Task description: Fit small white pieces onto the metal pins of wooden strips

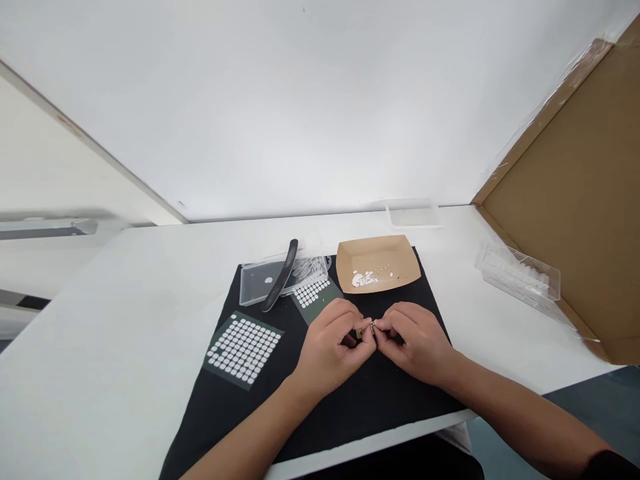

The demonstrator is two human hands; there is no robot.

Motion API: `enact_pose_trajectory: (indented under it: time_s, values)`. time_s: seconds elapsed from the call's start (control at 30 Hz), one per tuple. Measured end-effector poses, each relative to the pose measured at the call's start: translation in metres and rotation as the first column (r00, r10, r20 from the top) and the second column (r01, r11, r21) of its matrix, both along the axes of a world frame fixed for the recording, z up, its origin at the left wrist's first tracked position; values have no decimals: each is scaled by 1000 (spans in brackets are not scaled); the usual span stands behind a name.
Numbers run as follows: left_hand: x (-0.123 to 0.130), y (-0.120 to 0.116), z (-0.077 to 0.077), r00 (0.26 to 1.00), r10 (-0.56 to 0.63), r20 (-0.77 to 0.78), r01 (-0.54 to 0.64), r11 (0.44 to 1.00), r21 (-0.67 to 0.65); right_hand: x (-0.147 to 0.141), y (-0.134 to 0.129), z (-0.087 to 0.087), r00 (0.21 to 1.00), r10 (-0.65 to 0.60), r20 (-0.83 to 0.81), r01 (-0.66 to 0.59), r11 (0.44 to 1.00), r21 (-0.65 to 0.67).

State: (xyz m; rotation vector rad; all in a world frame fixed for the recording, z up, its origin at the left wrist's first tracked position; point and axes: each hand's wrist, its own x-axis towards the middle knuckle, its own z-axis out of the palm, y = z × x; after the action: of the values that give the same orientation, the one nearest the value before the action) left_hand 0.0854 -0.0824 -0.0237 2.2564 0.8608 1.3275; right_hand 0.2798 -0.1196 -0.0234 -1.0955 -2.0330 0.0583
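Observation:
Over the black cloth [350, 413], my left hand [336, 343] and my right hand [414, 339] meet at their fingertips. Both are closed in a pinch around a tiny metallic piece [372, 327], too small to identify. A small yellowish bit shows beside my left fingertips. Behind my left hand lies a dark sheet with white round dots [313, 293], partly covered by that hand. Another dotted sheet [243, 347] lies flat to the left. Just beyond my hands, a brown paper tray [377, 250] holds small white pieces [364, 279].
A clear plastic box [253, 285] with a black curved strip [283, 277] across it sits at the cloth's back left. Against the wall is a translucent tray [414, 217]. Clear containers [520, 270] stand at the right, beside a large cardboard box [575, 180].

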Motion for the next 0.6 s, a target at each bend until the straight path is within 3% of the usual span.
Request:
enact_pose_trajectory:
  time_s: [0.27,0.6]
  values:
    - [2,-2,1,999,17,50,-12,995,-103,-1,0,-2,999,33,-24,-34,999,-35]
    - [0,-1,3,991,7,136,38,946,-323,0,1,2,988,89,-125,-105,987,-120]
